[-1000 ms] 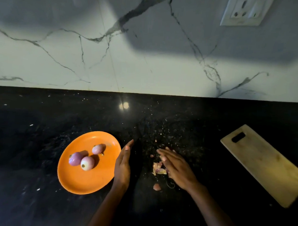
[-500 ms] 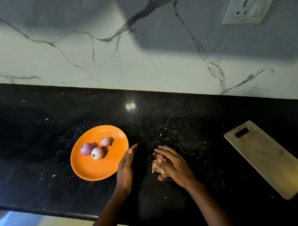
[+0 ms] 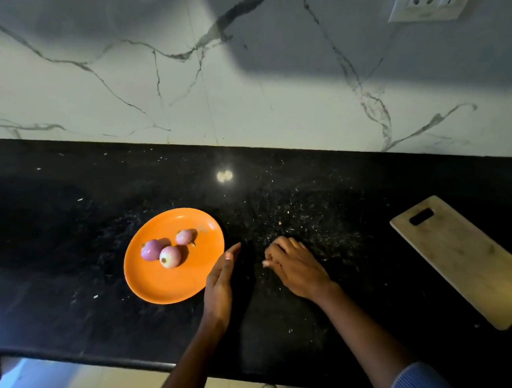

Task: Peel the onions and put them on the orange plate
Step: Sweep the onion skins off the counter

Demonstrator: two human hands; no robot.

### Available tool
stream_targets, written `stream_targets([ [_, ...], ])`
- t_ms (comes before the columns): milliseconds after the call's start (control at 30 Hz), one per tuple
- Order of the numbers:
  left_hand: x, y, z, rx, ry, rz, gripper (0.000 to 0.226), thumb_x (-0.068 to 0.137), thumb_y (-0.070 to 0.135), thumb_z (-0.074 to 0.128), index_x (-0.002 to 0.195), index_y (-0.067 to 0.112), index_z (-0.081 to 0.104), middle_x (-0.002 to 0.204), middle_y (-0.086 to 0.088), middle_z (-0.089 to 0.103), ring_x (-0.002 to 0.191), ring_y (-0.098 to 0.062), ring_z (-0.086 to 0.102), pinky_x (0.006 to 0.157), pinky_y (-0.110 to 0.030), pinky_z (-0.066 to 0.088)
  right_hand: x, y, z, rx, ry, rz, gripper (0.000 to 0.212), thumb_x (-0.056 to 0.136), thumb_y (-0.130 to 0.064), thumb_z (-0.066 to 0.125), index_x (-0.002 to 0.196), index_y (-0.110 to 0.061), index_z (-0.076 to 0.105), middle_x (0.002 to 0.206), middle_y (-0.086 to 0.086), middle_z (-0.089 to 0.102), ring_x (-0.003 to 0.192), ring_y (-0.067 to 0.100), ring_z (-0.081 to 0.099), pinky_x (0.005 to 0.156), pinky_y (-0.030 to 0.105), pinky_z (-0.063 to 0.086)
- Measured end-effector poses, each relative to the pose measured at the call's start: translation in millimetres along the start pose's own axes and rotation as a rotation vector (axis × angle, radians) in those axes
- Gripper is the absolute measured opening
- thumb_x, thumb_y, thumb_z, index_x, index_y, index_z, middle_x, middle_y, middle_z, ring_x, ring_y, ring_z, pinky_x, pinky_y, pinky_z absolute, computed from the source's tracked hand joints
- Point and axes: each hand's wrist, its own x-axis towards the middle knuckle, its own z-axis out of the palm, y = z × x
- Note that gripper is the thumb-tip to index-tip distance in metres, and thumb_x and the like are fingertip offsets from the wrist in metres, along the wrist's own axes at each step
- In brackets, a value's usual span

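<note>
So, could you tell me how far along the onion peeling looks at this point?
Done: three peeled onions sit on the orange plate. In hand: the right hand is curled on the black counter as if gathering scraps, though none show; the left hand stands edge-on beside the plate. Left: no unpeeled onions are visible, so probably only tidying.

One head-worn view only; it looked forward and steeply down from above the counter's near edge; the orange plate [image 3: 157,280] sat just left of centre, fairly close; marble wall beyond it.
</note>
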Motion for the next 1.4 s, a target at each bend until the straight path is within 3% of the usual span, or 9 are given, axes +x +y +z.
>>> stream_targets([
  [200, 6, 4, 0, -0.011, -0.027, 0.022, 0.043, 0.096, 0.044, 0.047, 0.126, 0.021, 0.066, 0.133, 0.001, 0.066, 0.131, -0.015, 0.056, 0.119, -0.049, 0.033, 22, 16, 6, -0.154, 0.172, -0.141, 0.042, 0.101, -0.047, 0.038, 0.082, -0.017, 0.061, 0.074, -0.001, 0.066, 0.063, 0.023, 0.068, 0.047, 0.036, 0.052],
  [333, 8, 5, 2, -0.026, -0.052, 0.017, 0.041, 0.097, 0.043, 0.047, 0.125, 0.021, 0.068, 0.131, 0.001, 0.067, 0.13, -0.015, 0.057, 0.118, -0.047, 0.034, 28, 18, 9, -0.161, 0.172, 0.011, 0.055, 0.101, -0.051, 0.03, 0.076, -0.014, 0.062, 0.065, 0.005, 0.066, 0.055, 0.027, 0.067, 0.047, 0.039, 0.054],
  [533, 2, 11, 29, -0.041, -0.124, -0.034, 0.044, 0.096, 0.041, 0.047, 0.127, 0.016, 0.066, 0.129, 0.002, 0.069, 0.125, -0.011, 0.06, 0.114, -0.037, 0.04, 16, 4, -17, 0.817, 0.395, 0.863, 0.055, 0.104, -0.049, 0.042, 0.078, -0.005, 0.061, 0.069, 0.007, 0.061, 0.063, 0.01, 0.069, 0.056, 0.029, 0.057],
  [600, -3, 15, 45, -0.034, -0.172, -0.047, 0.037, 0.101, 0.034, 0.045, 0.124, 0.015, 0.067, 0.124, 0.001, 0.071, 0.122, -0.012, 0.062, 0.11, -0.034, 0.044, 6, 3, -23, 1.237, 0.52, 1.045, 0.06, 0.102, -0.05, 0.048, 0.089, 0.006, 0.062, 0.078, 0.015, 0.065, 0.078, 0.032, 0.071, 0.072, 0.043, 0.062],
  [667, -11, 19, 64, -0.011, -0.25, -0.055, 0.033, 0.106, 0.027, 0.043, 0.122, 0.015, 0.068, 0.121, -0.002, 0.072, 0.119, -0.014, 0.064, 0.106, -0.033, 0.046, -12, 3, -36, 1.562, 0.673, 1.076, 0.055, 0.102, -0.048, 0.05, 0.075, -0.002, 0.057, 0.061, 0.009, 0.057, 0.055, 0.027, 0.062, 0.061, 0.037, 0.06],
  [733, -20, 23, 83, 0.021, -0.307, -0.057, 0.033, 0.107, 0.027, 0.042, 0.124, 0.014, 0.068, 0.119, -0.005, 0.073, 0.117, -0.016, 0.066, 0.104, -0.032, 0.048, -33, 3, -56, 1.711, 0.786, 1.099, 0.047, 0.103, -0.046, 0.049, 0.065, -0.018, 0.043, 0.047, -0.007, 0.035, 0.036, 0.006, 0.035, 0.035, 0.019, 0.034],
  [867, -52, 26, 126, 0.046, -0.365, -0.07, 0.035, 0.107, 0.026, 0.04, 0.125, 0.01, 0.066, 0.125, -0.003, 0.07, 0.119, -0.012, 0.064, 0.11, -0.031, 0.045, -88, 9, -94, 1.953, 0.901, 0.999, 0.05, 0.103, -0.046, 0.047, 0.061, -0.021, 0.039, 0.045, -0.004, 0.033, 0.033, 0.005, 0.028, 0.029, 0.016, 0.018],
  [1267, -210, -91, 228, 0.352, -0.777, -0.113, 0.024, 0.106, 0.015, 0.043, 0.112, 0.01, 0.066, 0.091, -0.005, 0.067, 0.078, -0.004, 0.064, 0.071, -0.019, 0.05, -367, 18, -75, 2.102, 1.311, 0.981, 0.051, 0.104, -0.043, 0.046, 0.057, -0.023, 0.047, 0.044, -0.008, 0.032, 0.032, 0.004, 0.026, 0.03, 0.015, 0.019],
  [1400, -227, -177, 227, 0.546, -0.844, -0.238, 0.021, 0.095, 0.041, 0.055, 0.101, 0.027, 0.069, 0.1, -0.007, 0.073, 0.095, -0.021, 0.069, 0.088, -0.04, 0.053, -426, 24, -11, 2.04, 1.329, 1.254, 0.048, 0.103, -0.042, 0.051, 0.06, -0.021, 0.047, 0.045, -0.006, 0.043, 0.033, 0.005, 0.037, 0.03, 0.017, 0.029],
])
